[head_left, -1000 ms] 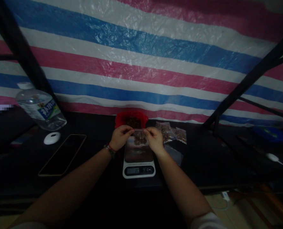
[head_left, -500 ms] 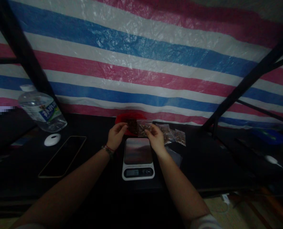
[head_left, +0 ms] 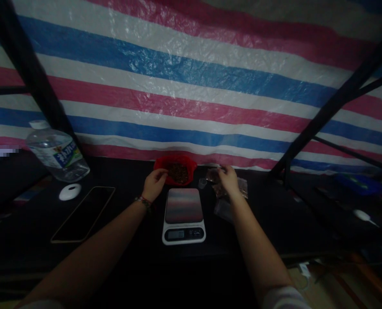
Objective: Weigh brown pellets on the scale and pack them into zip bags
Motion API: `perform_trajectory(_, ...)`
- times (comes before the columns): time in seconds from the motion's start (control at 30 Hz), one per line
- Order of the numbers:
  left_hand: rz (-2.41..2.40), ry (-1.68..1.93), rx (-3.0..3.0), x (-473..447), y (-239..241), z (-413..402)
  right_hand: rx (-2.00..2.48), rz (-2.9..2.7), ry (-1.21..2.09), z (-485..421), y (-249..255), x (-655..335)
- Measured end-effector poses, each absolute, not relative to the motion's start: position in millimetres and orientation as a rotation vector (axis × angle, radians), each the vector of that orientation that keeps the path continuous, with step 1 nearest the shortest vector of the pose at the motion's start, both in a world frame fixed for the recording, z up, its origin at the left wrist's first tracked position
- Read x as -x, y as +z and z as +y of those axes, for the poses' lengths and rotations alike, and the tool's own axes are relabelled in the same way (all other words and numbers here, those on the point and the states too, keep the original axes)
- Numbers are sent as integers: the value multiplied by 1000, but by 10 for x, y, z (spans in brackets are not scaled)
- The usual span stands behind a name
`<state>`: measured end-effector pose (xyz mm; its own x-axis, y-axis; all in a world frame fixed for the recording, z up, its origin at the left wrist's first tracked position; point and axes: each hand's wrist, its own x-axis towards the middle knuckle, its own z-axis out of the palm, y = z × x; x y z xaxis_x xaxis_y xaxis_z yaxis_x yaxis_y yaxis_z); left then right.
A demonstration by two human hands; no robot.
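On the dark desk (head_left: 120, 223), left hand (head_left: 154, 183) pinches at the red plastic bowl of brown bits (head_left: 176, 170), 12 o'clock of the white digital scale (head_left: 183, 216). Right hand (head_left: 228, 180) grips a small clear filled bag (head_left: 214, 176) at 2 o'clock; black phone (head_left: 84, 213), water bottle (head_left: 57, 151) sit at 9.

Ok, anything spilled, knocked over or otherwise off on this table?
Nothing stands out. The red bowl sits upright behind the kitchen scale, whose platform is bare. The left hand is at the bowl's rim, the right hand on the small filled bags. The water bottle only seems tilted.
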<state>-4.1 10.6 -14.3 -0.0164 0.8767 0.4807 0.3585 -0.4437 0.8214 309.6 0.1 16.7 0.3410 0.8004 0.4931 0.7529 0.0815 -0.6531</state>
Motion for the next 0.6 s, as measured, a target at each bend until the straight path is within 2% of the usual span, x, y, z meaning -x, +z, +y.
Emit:
perform_trajectory(0.17,1352,1279,-2120,26,-128,108,1527,-1802,221,-42,200,-2710)
perform_trajectory(0.4,1358,1118,-2389,81,50,281,1646,-2012,279,-163,-94,-2583)
perform_trajectory(0.6,1402,985,-2412,5,18,416,1403,-1867,332,-211,228,-2480)
